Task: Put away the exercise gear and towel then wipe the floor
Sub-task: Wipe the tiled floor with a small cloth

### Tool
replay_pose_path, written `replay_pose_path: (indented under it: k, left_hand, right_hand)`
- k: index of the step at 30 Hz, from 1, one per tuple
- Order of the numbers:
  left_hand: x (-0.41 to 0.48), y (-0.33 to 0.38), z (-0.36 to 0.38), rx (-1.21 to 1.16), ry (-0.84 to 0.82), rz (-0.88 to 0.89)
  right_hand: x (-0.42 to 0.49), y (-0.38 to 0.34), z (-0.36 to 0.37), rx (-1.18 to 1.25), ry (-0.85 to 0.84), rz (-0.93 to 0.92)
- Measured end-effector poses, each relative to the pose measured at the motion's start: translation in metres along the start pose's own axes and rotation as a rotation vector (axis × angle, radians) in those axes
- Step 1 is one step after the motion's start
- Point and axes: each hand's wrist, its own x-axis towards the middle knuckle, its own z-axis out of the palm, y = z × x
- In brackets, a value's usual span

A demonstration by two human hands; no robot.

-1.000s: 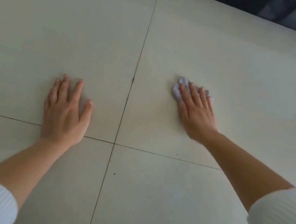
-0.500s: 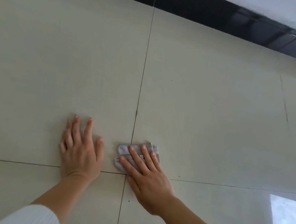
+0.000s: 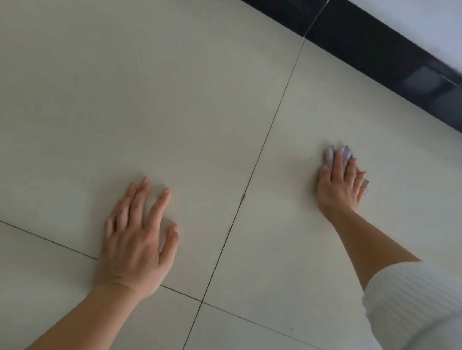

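Pale tiled floor (image 3: 120, 77) fills my feed. Dark grout lines (image 3: 268, 133) cross just right of the left wrist. A black skirting strip (image 3: 380, 48) runs diagonally beyond the right fingertips, with white wall (image 3: 453, 24) behind it.

Left hand (image 3: 139, 239): palm down, flat on the tile. Fingers are straight and splayed, thumb angled out toward the long joint. It holds nothing. The heel of the hand covers the cross joint, and the bare forearm runs back to the bottom edge of frame.

Right hand (image 3: 338, 186): arm stretched forward, well apart from the left hand, on the other side of the long joint. It is palm down with fingers straight and close together, pressing flat onto the cloth (image 3: 329, 158). I see no curl or pinch.

Cloth: grey-lilac, crumpled, trapped between the right palm and the tile. Its edges poke out ahead of the fingertips and past the little finger. I cannot tell whether the thumb sits on cloth or on bare tile.

Right forearm is bare. A white ribbed sleeve (image 3: 422, 323) is bunched behind it, toward the elbow.
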Motion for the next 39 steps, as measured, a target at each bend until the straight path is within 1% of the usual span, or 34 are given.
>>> replay_pose_path:
  k: [2, 4, 7, 9, 11, 13, 15, 16, 17, 18, 20, 23, 27, 29, 31, 34, 37, 39]
  left_hand:
    - [0.0, -0.001, 0.001, 0.008, 0.012, 0.006]
    - [0.0, -0.002, 0.002, 0.023, 0.018, 0.006]
    - [-0.001, -0.002, 0.003, 0.032, -0.001, -0.004]
    - [-0.003, -0.001, 0.002, 0.037, -0.012, -0.007]
    - [-0.003, 0.001, 0.001, 0.018, 0.013, -0.025]
    - [0.007, 0.008, -0.001, -0.037, 0.09, -0.065]
    - [0.032, 0.019, -0.003, -0.081, 0.159, -0.058]
    - [0.047, 0.025, -0.003, -0.086, 0.16, -0.026]
    - [0.061, 0.031, -0.001, -0.081, 0.144, 0.001]
    - [0.073, 0.036, 0.001, -0.071, 0.12, 0.01]
    - [0.088, 0.043, 0.008, -0.032, 0.082, -0.018]
    - [0.093, 0.042, 0.016, 0.035, 0.091, -0.039]
    - [0.094, 0.043, 0.016, 0.058, 0.094, -0.058]
    - [0.095, 0.044, 0.015, 0.063, 0.092, -0.06]
    - [0.095, 0.045, 0.014, 0.066, 0.088, -0.066]
    - [0.096, 0.045, 0.014, 0.067, 0.086, -0.07]
    - [0.097, 0.045, 0.013, 0.071, 0.089, -0.075]
    - [0.097, 0.045, 0.012, 0.071, 0.089, -0.077]
  right_hand:
    - [0.019, -0.019, -0.004, 0.018, -0.009, 0.02]
    - [0.025, -0.042, 0.0, 0.024, -0.022, -0.074]
    - [-0.004, -0.074, 0.019, -0.047, -0.026, -0.341]
    - [-0.047, -0.076, 0.037, -0.119, -0.03, -0.58]
    - [-0.096, -0.056, 0.048, -0.142, -0.094, -0.837]
    - [-0.124, -0.023, 0.05, -0.187, -0.156, -1.028]
    - [-0.125, 0.003, 0.048, -0.244, -0.148, -1.147]
    - [-0.12, 0.012, 0.046, -0.262, -0.131, -1.165]
    - [-0.112, 0.017, 0.043, -0.275, -0.117, -1.136]
    - [-0.1, 0.02, 0.039, -0.28, -0.099, -1.068]
    - [-0.063, 0.026, 0.029, -0.263, -0.064, -0.857]
    - [0.007, 0.032, 0.006, -0.187, 0.0, -0.573]
    - [0.064, 0.0, -0.017, 0.027, -0.005, -0.164]
    - [0.077, -0.028, -0.017, 0.053, -0.005, -0.068]
    - [0.086, -0.059, -0.012, 0.025, 0.016, -0.089]
    - [0.089, -0.103, -0.004, -0.011, 0.032, -0.206]
    - [0.075, -0.143, 0.008, -0.039, -0.003, -0.411]
    - [0.058, -0.157, 0.017, -0.095, -0.027, -0.615]
